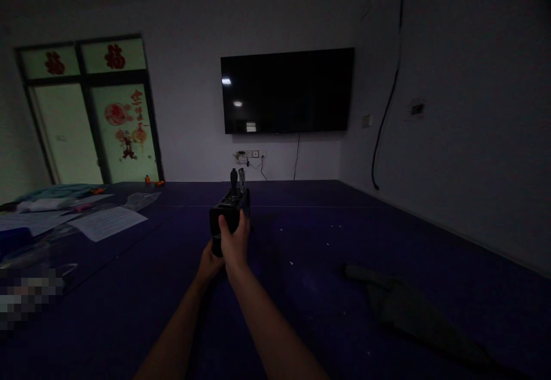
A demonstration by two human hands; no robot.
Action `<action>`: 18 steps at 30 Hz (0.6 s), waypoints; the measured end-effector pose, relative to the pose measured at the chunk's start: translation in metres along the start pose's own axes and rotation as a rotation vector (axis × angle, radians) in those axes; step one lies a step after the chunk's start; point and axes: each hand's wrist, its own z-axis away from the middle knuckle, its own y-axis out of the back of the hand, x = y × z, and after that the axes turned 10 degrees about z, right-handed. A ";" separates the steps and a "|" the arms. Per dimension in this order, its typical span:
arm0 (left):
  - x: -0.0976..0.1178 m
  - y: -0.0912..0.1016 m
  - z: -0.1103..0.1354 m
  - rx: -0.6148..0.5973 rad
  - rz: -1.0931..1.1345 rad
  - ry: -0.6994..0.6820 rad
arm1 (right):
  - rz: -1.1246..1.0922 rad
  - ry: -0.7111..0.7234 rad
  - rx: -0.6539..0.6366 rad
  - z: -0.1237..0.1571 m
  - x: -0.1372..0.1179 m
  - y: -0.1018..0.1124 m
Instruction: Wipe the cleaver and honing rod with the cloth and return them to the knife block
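Both my hands grip a black box-shaped case [218,219] over the blue table, near the middle of the view. My right hand [235,247] is closed on its near right side, thumb up against the back face. Lower down, my left hand [209,266] wraps the bottom left of the case, its fingers mostly hidden. From the top of the case rise a dark piece with a rounded end [233,178] and a shiny, pale upright piece [241,179]. In this dim light I cannot make out what kind of things they are.
The blue tabletop [301,288] carries small white scraps. Dark grey cloth [413,311] lies at right. Paper sheets [107,223], clear plastic [142,200] and small orange items [159,183] lie at left. A television [288,92] hangs ahead; a black cable [387,104] dangles at right.
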 end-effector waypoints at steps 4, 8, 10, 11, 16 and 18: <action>-0.001 0.011 -0.004 0.003 -0.014 0.038 | 0.006 -0.030 -0.085 0.000 -0.002 0.001; 0.001 0.020 -0.005 0.035 -0.054 0.058 | -0.025 -0.060 -0.188 0.000 -0.001 0.001; 0.002 0.023 -0.006 0.060 -0.062 0.056 | -0.053 -0.067 -0.244 0.001 0.001 -0.001; 0.003 0.023 -0.006 0.072 -0.055 0.054 | -0.071 -0.061 -0.267 0.001 0.002 -0.002; 0.003 0.027 -0.007 0.152 0.015 0.064 | -0.153 -0.025 -0.347 0.003 0.014 -0.008; 0.003 0.029 -0.007 0.175 0.016 0.077 | -0.152 -0.020 -0.375 0.005 0.017 -0.009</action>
